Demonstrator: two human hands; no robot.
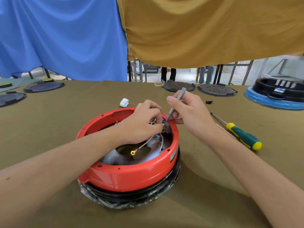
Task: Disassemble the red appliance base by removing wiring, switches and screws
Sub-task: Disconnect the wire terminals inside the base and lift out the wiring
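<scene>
1. While the round red plastic appliance base (131,171) sits on the olive-covered table (49,129), a slim grey metal screwdriver (175,104) is pinched in the right hand (189,112), its tip set at the base's far inner rim.
2. Brass terminals and white wires (148,142) there are pinched by the left hand (141,122).
3. A terminal screw is judged in hand; steady turning is called for next.
4. Tip and screw are hidden behind fingers.
5. A green-and-yellow-handled screwdriver (243,137) lies right of the base.
</scene>
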